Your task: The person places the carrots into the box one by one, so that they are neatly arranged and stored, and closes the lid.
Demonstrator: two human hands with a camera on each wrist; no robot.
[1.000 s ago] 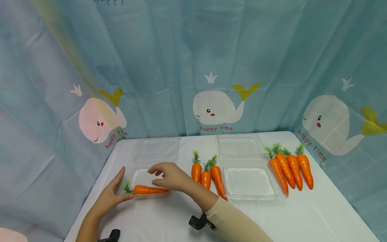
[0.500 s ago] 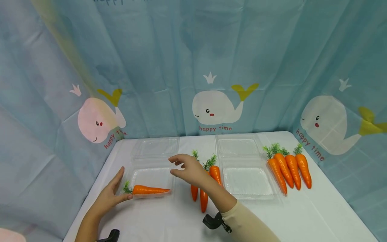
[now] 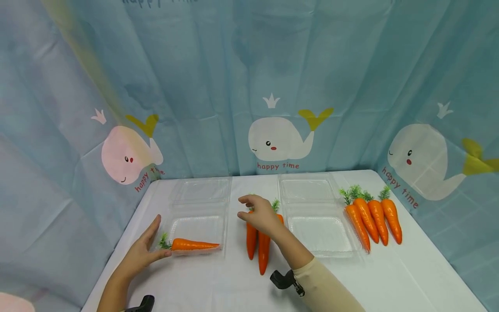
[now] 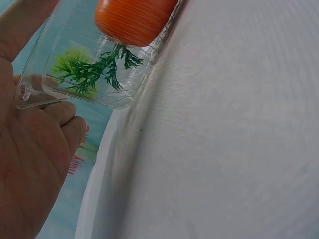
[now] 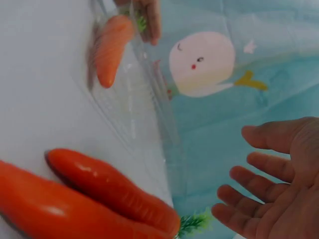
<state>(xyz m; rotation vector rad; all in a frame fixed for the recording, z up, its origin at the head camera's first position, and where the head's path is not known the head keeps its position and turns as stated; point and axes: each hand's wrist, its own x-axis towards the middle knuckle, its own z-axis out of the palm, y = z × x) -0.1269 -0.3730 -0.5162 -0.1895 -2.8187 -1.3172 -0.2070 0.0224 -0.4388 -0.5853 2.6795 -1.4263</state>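
My left hand (image 3: 140, 251) rests beside the left clear plastic box (image 3: 225, 225), thumb and fingers spread at its left edge. Inside that box an orange carrot (image 3: 192, 245) lies crosswise at the front, its green top towards my left hand. The left wrist view shows the carrot's leafy end (image 4: 94, 69) through the clear wall, close to my palm (image 4: 30, 149). My right hand (image 3: 263, 216) hovers above the middle carrots (image 3: 263, 255), fingers loosely bent and holding nothing. It partly hides their upper ends. In the right wrist view, a gap separates my fingers from the near carrots (image 5: 109, 189).
A second hinged clear box (image 3: 321, 234) stands right of the middle carrots, its lid (image 3: 308, 190) folded back. Several carrots (image 3: 376, 221) lie side by side to its right. The left box's lid (image 3: 202, 190) also lies back. A whale-print curtain (image 3: 218, 130) surrounds the white table.
My right hand has moved right, from above the left box to over the middle carrots. My left hand and the carrot in the box have stayed in place.
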